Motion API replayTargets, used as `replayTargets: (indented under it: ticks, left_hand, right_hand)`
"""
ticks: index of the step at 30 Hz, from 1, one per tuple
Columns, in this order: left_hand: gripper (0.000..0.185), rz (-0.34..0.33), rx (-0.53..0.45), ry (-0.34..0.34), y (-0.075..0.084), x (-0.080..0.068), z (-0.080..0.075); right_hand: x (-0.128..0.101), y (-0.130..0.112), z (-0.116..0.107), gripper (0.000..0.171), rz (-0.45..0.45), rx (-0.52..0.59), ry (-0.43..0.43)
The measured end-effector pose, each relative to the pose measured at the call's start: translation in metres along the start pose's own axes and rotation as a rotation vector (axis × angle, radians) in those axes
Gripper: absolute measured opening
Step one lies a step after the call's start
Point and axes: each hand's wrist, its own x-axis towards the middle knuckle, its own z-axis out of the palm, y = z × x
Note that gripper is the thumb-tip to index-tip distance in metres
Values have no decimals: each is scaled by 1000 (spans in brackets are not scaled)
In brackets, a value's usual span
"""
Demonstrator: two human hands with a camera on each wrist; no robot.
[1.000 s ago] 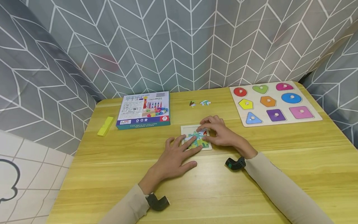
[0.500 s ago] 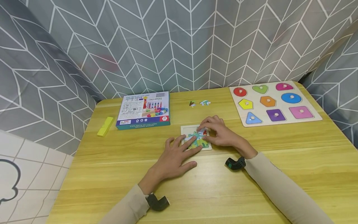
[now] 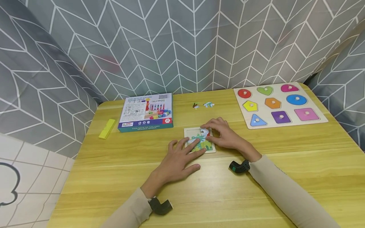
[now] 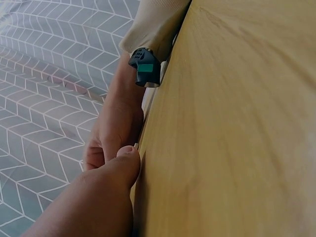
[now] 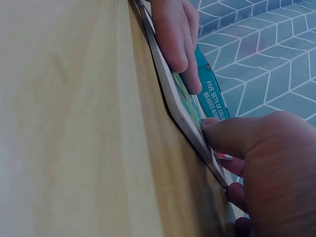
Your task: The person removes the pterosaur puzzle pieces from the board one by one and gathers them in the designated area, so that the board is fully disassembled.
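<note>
A small jigsaw puzzle tray [image 3: 194, 131] with a pale rim lies mid-table in the head view, its assembled part green and blue, its upper left bare. My left hand [image 3: 178, 161] spreads over the lower left of it, straight fingertips resting on the picture. At the upper right of the tray, my right hand [image 3: 223, 136] pinches a white and light-blue puzzle piece [image 3: 204, 133] between thumb and index finger. The right wrist view shows the right thumb [image 5: 232, 133] at the tray's edge, across from the left fingers [image 5: 173, 39].
Two loose puzzle pieces, one brown-green [image 3: 195, 105] and one light blue [image 3: 209, 104], lie behind the tray. A boxed bead set [image 3: 146, 112] and a yellow block [image 3: 107, 129] are at left. A wooden shape board [image 3: 269, 118] stands right, a grey curtain [image 3: 185, 47] behind.
The right index fingertip has shifted slightly back, and more of the white and light-blue piece shows between finger and thumb. The left hand keeps its place.
</note>
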Motion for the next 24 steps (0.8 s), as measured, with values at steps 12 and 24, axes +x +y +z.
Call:
replayTargets:
  ticks: [12,24]
  left_hand:
    - [56,5,-5,10,1,0,-1]
    - [57,2,2,0,1,0,-1]
  right_hand:
    - [-1,-3,0,43,28,-10,2]
    - [-1,-2,0,41,28,1,19]
